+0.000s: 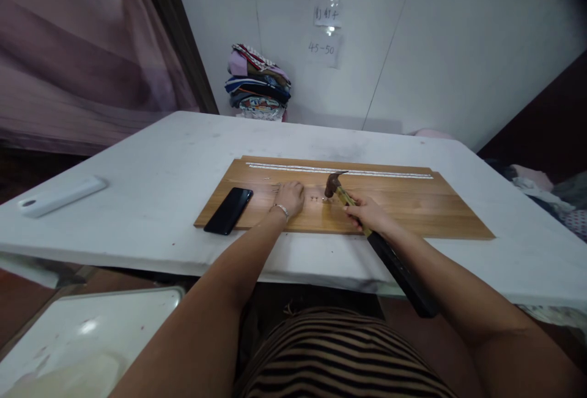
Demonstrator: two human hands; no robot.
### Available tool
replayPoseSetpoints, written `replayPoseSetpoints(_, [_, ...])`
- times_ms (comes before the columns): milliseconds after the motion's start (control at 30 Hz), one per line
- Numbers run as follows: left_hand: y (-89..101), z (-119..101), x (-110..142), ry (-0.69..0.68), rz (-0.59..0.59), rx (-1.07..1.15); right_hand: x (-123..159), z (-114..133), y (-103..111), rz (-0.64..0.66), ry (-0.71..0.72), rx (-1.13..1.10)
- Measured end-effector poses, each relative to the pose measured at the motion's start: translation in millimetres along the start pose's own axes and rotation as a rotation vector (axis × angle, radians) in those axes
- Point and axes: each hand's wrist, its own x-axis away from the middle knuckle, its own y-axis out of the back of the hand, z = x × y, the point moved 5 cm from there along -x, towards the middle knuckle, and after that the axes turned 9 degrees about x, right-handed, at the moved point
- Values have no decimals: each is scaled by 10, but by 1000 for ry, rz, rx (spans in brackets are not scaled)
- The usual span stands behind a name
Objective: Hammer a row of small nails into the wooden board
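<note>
Gripping hammer (384,251), right fingers (353,210) wrapped around it; left hand (290,198) palm-down on board (413,200), fingers' hold unclear.

This looks like a home (curtain (92,49), folded clothes (259,85)).

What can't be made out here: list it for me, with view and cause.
All head view:
- Left hand: anything beneath its palm, hidden by the hand itself.
- Hammer: part of its handle, covered by the right hand.
- Small nail-like pieces: exact shape, too small and blurred.
- White strips: any markings, too small.
- Curtain: its outer part, cut off by the left edge.
</note>
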Motion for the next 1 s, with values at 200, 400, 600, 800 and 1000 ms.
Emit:
replayPoseSetpoints(200, [-11,11,-10,2,4,25,6,29,7,2,-14,24])
replayPoseSetpoints(400, [2,5,-4,6,6,13,3,62,51,-5,14,35])
replayPoseSetpoints(600, [2,10,-4,10,17,1,4,46,9,-2,-8,14])
replayPoseSetpoints(800, [-15,28,-7,6,-9,-3,16,49,-25,7,-16,2])
replayPoseSetpoints(1000, [9,23,-1,2,1,-12,42,118,0,-7,-25,24])
